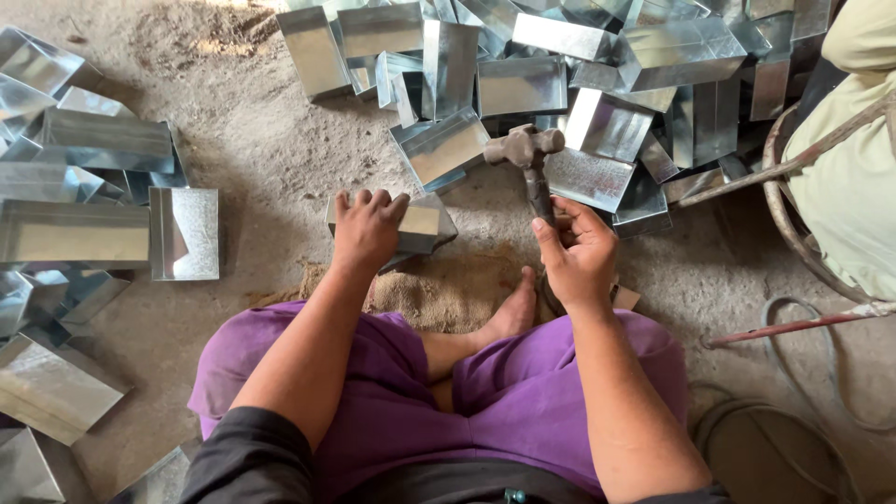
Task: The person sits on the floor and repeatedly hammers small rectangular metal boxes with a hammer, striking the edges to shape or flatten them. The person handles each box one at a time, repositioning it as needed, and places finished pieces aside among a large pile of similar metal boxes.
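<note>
Left hand (367, 227) clamps down on a sheet-metal tray (417, 224) — right hand (579, 250) grips the hammer (528, 154), head raised just beyond the tray, shiny trays (523, 65) piled further ahead.

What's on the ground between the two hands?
In the head view, between the left hand and right hand: a folded metal box, then bare floor.

Purple trousers, loose and creased, cover both legs. Dark grey or black top, edge visible at bottom of frame. Forearms uncovered, no sleeves reaching them. Left hand (366, 229) and right hand (581, 252) bare, no gloves, rings or watch. Foot bare.
</note>
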